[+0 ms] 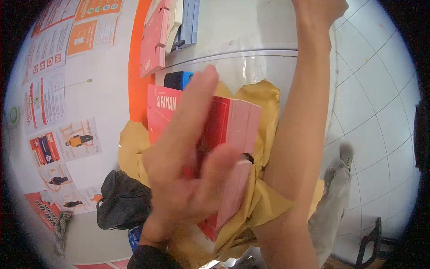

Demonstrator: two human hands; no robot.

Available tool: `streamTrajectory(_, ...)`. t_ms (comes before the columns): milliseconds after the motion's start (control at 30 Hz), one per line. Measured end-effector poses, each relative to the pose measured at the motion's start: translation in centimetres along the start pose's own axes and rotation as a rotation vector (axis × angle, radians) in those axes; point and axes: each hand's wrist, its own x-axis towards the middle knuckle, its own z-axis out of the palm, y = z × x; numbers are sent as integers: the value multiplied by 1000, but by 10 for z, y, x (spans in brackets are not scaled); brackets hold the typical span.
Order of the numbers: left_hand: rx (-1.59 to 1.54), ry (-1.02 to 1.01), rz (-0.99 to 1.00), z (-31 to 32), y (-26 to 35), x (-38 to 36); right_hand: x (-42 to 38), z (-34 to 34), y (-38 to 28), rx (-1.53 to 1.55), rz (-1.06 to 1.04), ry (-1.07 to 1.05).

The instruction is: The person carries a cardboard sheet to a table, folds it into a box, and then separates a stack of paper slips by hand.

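Note:
A red and pink book with "SI PAMAN" on its cover lies tilted on crumpled brown wrapping paper. Across the cover stretches my left hand, blurred, with a long finger pointing up and the thumb spread apart from it. Nothing shows gripped between them. My right arm reaches up past the paper's right side. At the top edge, my right hand is partly cut off, and its fingers cannot be made out.
Stacks of pink, cream and blue books stand beyond the paper. A blue and black object sits behind the red book. A black pouch is at the lower left. Posters cover the left side; tiled floor lies at right.

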Motion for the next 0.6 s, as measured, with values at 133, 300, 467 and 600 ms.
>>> streamTrajectory(133, -43, -24, 137, -23, -29, 7, 1, -1, 0, -5, -1, -4)
streamTrajectory(300, 97, -252, 265, -47, -43, 19, 0, -1, 1, 0, 10, -3)
streamTrajectory(467, 120, -236, 483, -46, -47, 33, 1, -2, 1, 2, 23, 0)
streamTrajectory(600, 163, -192, 557, -45, -45, 35, 0, -2, 3, 17, -2, 14)
